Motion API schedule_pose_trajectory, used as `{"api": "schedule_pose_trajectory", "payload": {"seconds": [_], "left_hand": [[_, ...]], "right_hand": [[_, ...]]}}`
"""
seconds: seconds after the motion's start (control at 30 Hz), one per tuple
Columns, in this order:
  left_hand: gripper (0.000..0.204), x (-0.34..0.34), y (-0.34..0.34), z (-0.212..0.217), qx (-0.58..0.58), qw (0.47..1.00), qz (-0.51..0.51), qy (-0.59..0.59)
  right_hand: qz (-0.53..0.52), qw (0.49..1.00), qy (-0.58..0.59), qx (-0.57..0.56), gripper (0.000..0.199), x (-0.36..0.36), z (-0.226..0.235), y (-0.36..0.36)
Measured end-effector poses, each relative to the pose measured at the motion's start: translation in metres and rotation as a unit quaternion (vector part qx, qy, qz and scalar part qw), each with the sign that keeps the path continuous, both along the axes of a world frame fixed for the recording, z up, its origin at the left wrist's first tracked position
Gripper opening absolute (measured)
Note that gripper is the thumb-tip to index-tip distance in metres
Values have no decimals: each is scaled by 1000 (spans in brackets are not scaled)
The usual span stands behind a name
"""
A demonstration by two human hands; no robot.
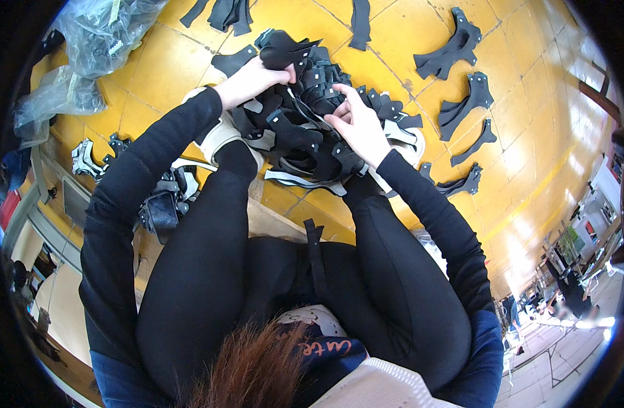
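Pale mask (383, 384) is seen nearest. Black pieces (281, 51) are pinched in left hand (257, 80), over the black-and-white heap (291, 129) between white shoes (220, 134). Right hand (358, 122) is held loose, fingers parted, nothing seen gripped; contact unclear. Risk: pieces could be dropped if pinch slackens; heap could be toppled if snagged.

Bright glare streaks the yellow tiled floor (523, 136), with a grey frame (50, 232) leftward.
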State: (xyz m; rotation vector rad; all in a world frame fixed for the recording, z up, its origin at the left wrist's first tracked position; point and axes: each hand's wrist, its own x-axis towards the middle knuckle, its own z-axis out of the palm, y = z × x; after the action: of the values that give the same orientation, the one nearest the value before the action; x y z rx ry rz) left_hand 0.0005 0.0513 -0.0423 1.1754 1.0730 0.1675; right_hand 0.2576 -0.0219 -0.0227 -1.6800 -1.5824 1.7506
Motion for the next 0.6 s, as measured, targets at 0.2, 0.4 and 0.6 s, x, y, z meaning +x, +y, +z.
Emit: {"api": "schedule_pose_trajectory", "payload": {"seconds": [0.2,0.4,0.6], "left_hand": [[42,19,6,-15,16,1000,12,5],[21,10,11,7,95,995,-31,24],[22,-15,-1,12,-15,1000,-5,15]], "right_hand": [[120,986,-58,101,57,-4,-6,-3],[159,962,-106,193,52,-5,2,-12],[191,944,-128,237,50,-7,8,-15]]}}
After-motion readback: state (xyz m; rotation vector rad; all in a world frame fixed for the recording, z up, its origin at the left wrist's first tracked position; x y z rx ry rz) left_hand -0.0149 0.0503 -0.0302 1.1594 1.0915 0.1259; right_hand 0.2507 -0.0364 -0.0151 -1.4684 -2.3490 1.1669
